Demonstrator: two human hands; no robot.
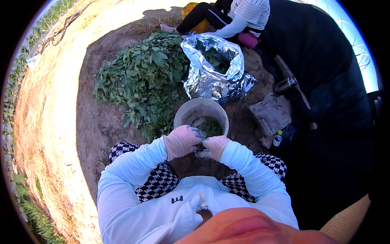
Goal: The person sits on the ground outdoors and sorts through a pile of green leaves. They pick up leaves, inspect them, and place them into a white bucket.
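Observation:
My left hand (182, 141) and my right hand (215, 148) wear pink-and-grey striped gloves. They meet at the near rim of a pale plastic bucket (179, 113). A small dark plant sprig (200, 148) is pinched between their fingers, partly hidden by the gloves. Green leaves (213, 126) lie at the bottom of the bucket. To the left spreads a large heap of leafy green stems (146, 76). Just beyond the bucket stands an open silver foil bag (207, 84) with more leaves (218, 59) inside.
A seated co-worker (249, 12) reaches toward the bag, with a yellow container (199, 26) beside them. On the right lie a weathered wood block (271, 114), a metal cylinder (285, 84), a wooden slat (283, 65) and a small bottle with a yellow-green cap (277, 139). Dark sheeting (320, 76) rises behind them.

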